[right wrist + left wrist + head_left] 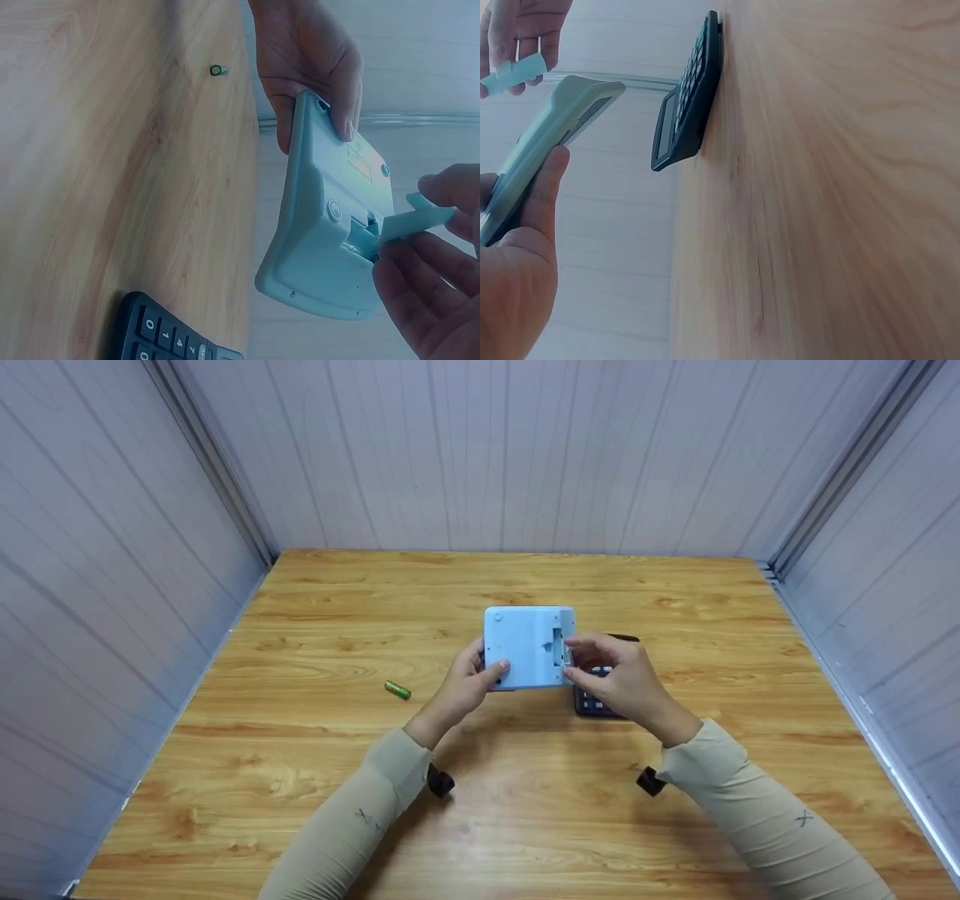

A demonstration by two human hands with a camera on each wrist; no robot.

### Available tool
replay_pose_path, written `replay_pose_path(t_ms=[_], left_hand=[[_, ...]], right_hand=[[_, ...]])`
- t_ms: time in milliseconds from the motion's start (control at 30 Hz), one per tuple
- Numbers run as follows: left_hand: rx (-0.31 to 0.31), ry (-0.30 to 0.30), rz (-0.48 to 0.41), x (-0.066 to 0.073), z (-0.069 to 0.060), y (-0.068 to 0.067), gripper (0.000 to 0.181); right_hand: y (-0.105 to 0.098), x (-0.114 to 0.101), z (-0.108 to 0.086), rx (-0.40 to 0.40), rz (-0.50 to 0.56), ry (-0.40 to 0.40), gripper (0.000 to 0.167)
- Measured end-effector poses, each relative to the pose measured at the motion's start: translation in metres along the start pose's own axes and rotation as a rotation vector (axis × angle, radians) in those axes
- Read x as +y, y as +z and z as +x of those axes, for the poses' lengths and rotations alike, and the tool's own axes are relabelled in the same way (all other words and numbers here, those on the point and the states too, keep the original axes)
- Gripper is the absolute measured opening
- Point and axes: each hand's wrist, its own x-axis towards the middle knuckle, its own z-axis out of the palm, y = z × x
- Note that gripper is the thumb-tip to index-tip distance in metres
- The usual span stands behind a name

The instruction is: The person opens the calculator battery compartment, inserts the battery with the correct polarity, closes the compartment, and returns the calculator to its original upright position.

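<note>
A light blue calculator (517, 641) is held above the table, its back turned up toward the head view. My left hand (471, 679) grips its left edge, thumb on the back and fingers beneath. Near its right edge the battery compartment (362, 236) is uncovered; the inside is only partly visible. Between the thumb and fingers of my right hand (626, 675) is the small pale blue battery cover (416, 219), tilted beside the opening. A green battery (397, 690) lies on the table to the left.
A dark calculator (592, 706) with pale-marked keys lies on the wooden table (337, 615), partly hidden under my right hand. White panelled walls (465, 457) enclose the table at the back and both sides. Black wrist devices (441, 781) hang under both sleeves.
</note>
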Motion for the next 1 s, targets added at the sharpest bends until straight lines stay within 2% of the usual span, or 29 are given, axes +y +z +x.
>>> replay_pose_path(t_ms=[500,800,1000], left_hand=[[0.026,-0.002,-0.018,0.000,-0.001,-0.007,0.050],[0.027,0.010,-0.002,0.001,-0.002,-0.010,0.050],[0.029,0.015,0.000,0.002,-0.003,-0.010,0.051]], right_hand=[[0.001,-0.004,-0.007,-0.152,-0.091,-0.062,0.034],[0.004,-0.001,-0.010,-0.287,-0.128,-0.136,0.033],[0.008,0.001,-0.014,-0.353,-0.187,-0.131,0.031]])
